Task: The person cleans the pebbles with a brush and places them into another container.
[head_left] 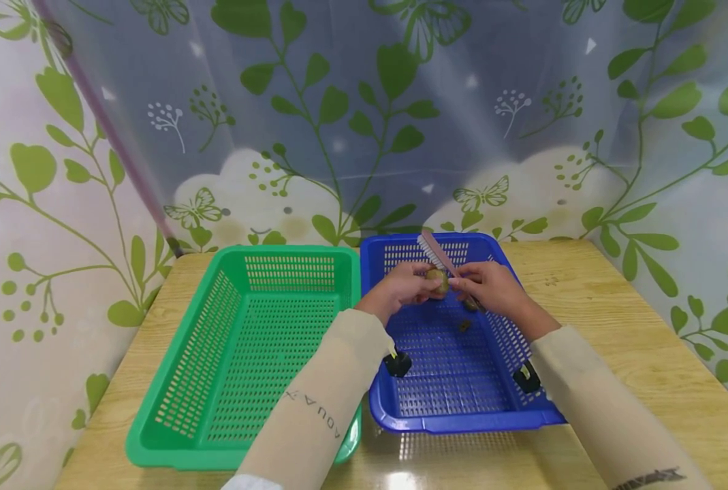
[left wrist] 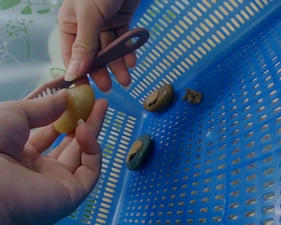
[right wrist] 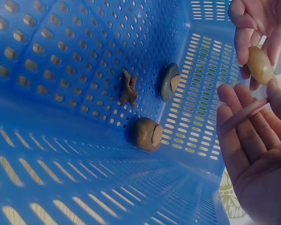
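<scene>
My left hand (head_left: 402, 284) holds a smooth yellowish pebble (left wrist: 79, 107) between thumb and fingers, above the far part of the blue basket (head_left: 437, 423). In my right hand (head_left: 492, 289) is a brush with a pinkish handle (left wrist: 114, 52), gripped between thumb and fingers. Its white bristles (left wrist: 48, 93) are close to the pebble; whether they touch it I cannot tell. Inside the basket lie a brown stone (right wrist: 147, 135) and a dark green stone (right wrist: 166, 83), each with a tan patch on it. Beside them is a small crumpled brown lump (right wrist: 128, 88).
A green basket (head_left: 155, 415) stands against the blue one on the left. Both rest on a wooden table (head_left: 584, 292). Behind rises a curtain printed with leaves (head_left: 394, 75). Dark wrist devices (head_left: 398, 364) hang below both sleeves, over the blue basket.
</scene>
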`<state>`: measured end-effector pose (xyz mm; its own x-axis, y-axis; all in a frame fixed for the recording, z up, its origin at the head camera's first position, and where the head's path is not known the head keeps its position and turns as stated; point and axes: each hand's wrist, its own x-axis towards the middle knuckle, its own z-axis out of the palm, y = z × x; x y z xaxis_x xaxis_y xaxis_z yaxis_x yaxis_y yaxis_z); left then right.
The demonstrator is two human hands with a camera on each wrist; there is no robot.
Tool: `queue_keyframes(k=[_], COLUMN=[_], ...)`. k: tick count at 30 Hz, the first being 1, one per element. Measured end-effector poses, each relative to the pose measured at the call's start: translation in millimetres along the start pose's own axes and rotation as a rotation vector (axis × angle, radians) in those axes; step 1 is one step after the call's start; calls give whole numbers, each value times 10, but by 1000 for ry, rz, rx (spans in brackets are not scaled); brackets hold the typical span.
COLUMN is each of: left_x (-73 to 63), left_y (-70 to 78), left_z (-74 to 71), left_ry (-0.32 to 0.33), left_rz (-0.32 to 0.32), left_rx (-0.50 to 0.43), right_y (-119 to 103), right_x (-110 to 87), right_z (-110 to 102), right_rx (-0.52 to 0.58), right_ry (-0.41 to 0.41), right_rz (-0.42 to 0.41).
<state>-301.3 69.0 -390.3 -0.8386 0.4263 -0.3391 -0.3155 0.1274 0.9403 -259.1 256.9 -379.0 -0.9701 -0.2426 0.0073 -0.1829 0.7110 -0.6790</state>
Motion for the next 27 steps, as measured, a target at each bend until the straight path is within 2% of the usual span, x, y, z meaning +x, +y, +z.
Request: queue_keyframes(k=[3,8,12,15,18,21,25,27], left_x=[-4,-16,-22,-30,-30,-26,-9,-1], left_y=[0,-2,-19,-25,-27,-19,3,15], left_z=[4,-13,-26,-25,-27,-34,-47,-50], left_ry=[76,244,354,407,428,423,393,357], left_rz=[18,72,88,87,95,107,113,105], left_rx=[-64,-192,-178,-168,-198,-265,-353,-382], right_y=[4,16,21,20,17,16,14,17], right_x=[6,6,4,1,0,1,3,3], right_z=[2,-2,1,8,22,27,19,13], right_rx=[11,25,28,25,24,22,28,30], right_ry=[-1,-28,-51,-62,-65,-59,-49,-39], right_rz=[2,5,3,10,20,13,5,-7])
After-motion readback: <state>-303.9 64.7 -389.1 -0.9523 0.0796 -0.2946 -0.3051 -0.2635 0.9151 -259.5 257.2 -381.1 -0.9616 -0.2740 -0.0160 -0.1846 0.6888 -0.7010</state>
